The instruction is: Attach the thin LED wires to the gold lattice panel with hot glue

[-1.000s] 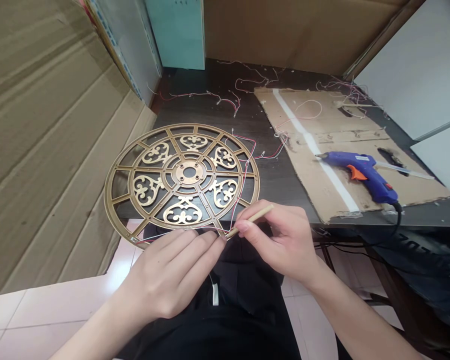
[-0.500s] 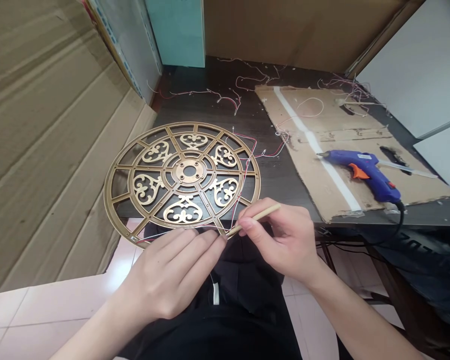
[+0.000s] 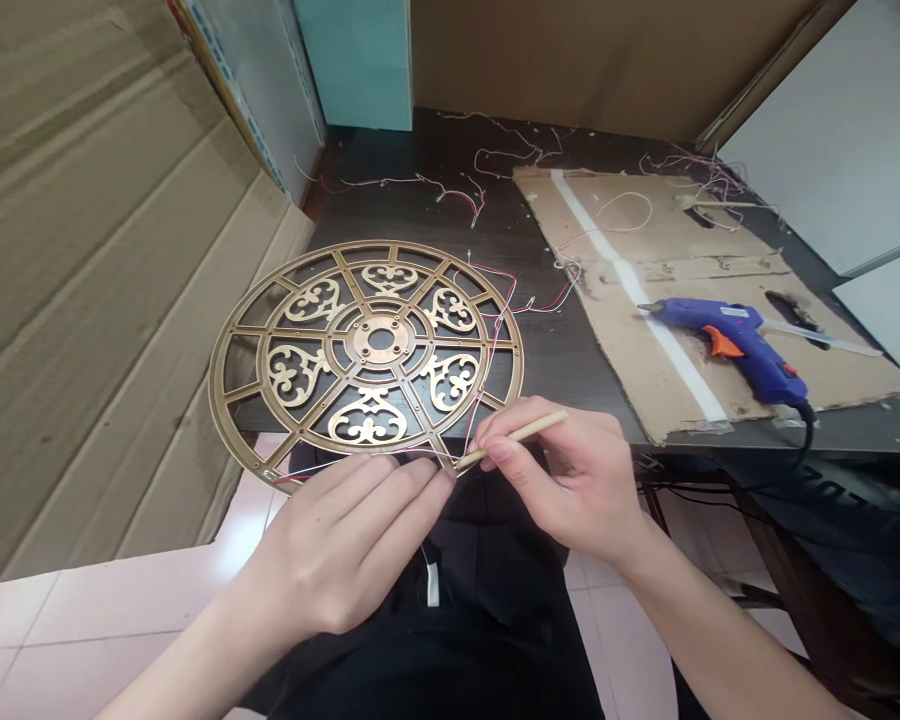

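A round, gold-coloured openwork metal frame (image 3: 380, 342) with scroll ornaments lies partly on the dark table and juts over its front edge. Along its near right side runs a thin red and white wire (image 3: 481, 388). My left hand (image 3: 360, 530) is closed at the near rim, fingers together over the frame's edge and the wire; its thumb is hidden. My right hand (image 3: 562, 480) pinches a thin wooden stick (image 3: 532, 428) like a pen. The stick's tip presses down at the rim beside my left fingertips, where wire and frame meet.
A blue hot glue gun (image 3: 735, 335) with an orange trigger lies on a cardboard sheet (image 3: 607, 350) at the right, its cord hanging over the table edge. Loose wires (image 3: 450, 190) lie at the back. Cardboard (image 3: 105, 280) walls the left side.
Both hands stay at the same spot on the rim, and the stick's tip has barely moved. The whole view has shifted very slightly.
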`<state>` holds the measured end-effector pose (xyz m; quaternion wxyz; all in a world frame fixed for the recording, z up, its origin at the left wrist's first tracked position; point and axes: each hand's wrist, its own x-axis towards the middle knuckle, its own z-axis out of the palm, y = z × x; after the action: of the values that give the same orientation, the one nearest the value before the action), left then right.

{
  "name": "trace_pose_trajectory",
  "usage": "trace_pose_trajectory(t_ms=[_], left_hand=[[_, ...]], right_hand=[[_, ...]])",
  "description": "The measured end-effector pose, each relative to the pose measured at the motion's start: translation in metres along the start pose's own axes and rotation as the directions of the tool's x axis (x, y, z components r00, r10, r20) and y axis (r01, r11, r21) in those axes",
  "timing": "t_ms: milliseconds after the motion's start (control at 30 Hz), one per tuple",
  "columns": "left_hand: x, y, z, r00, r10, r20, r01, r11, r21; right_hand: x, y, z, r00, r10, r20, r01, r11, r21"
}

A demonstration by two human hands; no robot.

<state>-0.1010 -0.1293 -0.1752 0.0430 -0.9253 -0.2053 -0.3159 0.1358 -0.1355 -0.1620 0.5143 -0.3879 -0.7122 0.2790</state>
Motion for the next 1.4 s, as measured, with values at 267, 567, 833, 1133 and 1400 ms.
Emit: trace_pose_trajectory(t_ms=[267, 567, 833, 1133, 1400], left_hand=[[-0.001, -0.002, 0.001, 0.999, 0.031, -0.022, -0.031, 0.999, -0.015], [0.004, -0.002, -0.004, 0.997, 0.075, 0.000, -0.075, 0.997, -0.008], [0.005, -0.002, -0.002, 0.996, 0.083, -0.034, -0.083, 0.997, 0.003], [0.001, -0.002, -0.001, 0.998, 0.046, -0.034, -0.047, 0.999, -0.019], [-0.002, -0.004, -0.001, 1.000, 0.019, -0.005, -0.019, 0.999, -0.044]], right_hand=[[0.001, -0.001, -0.003, 0.998, -0.028, 0.052, 0.030, 0.999, -0.035], [0.004, -0.005, -0.004, 0.993, -0.053, 0.102, 0.055, 0.998, -0.017], [0.007, -0.009, -0.003, 0.986, -0.099, 0.137, 0.104, 0.994, -0.030], [0.004, -0.008, -0.001, 0.998, -0.041, 0.043, 0.043, 0.997, -0.062], [0.000, -0.005, -0.002, 0.998, 0.063, 0.019, -0.063, 0.998, 0.028]])
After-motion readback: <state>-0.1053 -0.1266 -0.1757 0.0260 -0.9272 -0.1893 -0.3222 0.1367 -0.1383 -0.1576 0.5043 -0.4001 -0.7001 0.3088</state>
